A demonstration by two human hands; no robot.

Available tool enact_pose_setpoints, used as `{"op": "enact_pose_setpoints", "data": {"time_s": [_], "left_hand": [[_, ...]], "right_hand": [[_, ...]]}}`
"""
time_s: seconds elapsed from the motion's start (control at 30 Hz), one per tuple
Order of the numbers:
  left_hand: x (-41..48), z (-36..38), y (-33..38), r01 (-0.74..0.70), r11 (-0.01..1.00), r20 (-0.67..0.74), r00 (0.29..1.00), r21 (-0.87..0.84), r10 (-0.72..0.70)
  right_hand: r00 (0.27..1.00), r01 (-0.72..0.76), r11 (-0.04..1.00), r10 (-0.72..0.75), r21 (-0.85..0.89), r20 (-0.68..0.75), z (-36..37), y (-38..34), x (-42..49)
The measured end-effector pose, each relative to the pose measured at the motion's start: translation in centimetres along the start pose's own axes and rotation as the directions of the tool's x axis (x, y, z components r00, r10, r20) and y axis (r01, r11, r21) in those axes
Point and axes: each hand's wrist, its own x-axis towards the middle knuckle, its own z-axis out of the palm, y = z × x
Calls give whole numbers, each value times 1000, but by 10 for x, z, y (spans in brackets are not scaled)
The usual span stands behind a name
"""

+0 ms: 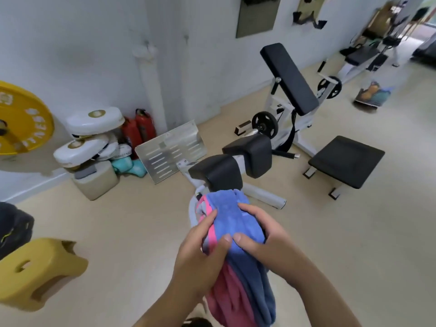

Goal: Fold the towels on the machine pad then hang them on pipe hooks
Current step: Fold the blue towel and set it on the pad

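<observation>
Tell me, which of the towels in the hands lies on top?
The blue towel: it covers the bundle's upper face under both thumbs, while the pink towel only peeks out along the left edge and hangs beneath it.

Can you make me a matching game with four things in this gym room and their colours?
Things:
1. Round weight plate on the left
2. Fire extinguisher by the wall
3. Soft towel on top in both hands
4. Padded flat seat on the right

Colours:
A. Black
B. Blue
C. Yellow
D. Red

Pairs: 1-C, 2-D, 3-B, 4-A
</observation>
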Motion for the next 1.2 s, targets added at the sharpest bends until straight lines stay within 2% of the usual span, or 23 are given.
{"op": "enact_pose_setpoints", "data": {"time_s": [0.1,0.17,0.37,0.5,0.6,0.73,0.8,0.9,1.07,1.2], "left_hand": [[48,37,16,-53,997,-6,999,64,54],[86,68,27,-75,995,17,997,59,74],[186,171,87,-160,987,220,963,0,156],[252,227,131,-201,979,315,928,-30,200],[307,260,138,-172,985,303,938,-23,171],[368,295,123,88,994,173,982,-71,-74],[391,309,120,200,975,132,974,-93,-187],[430,319,127,281,951,100,958,-128,-269],[500,316,143,213,955,54,977,-207,-206],[542,304,153,133,955,-5,990,-266,-140]], "right_hand": [[998,23,1000,-24,-20,-50,-43,9,37],[993,-14,1000,12,-14,-116,-74,15,62],[959,-62,998,62,9,-277,-191,28,125],[939,-3,997,28,73,-344,-266,35,174],[955,41,996,-16,77,-297,-309,54,230],[982,128,988,-139,-89,-130,-343,76,321],[988,151,977,-156,-152,-18,-354,83,360],[986,154,973,-141,-174,84,-367,79,413],[974,194,960,-163,-202,159,-390,59,492],[972,210,959,-184,-188,145,-396,32,536]]}}
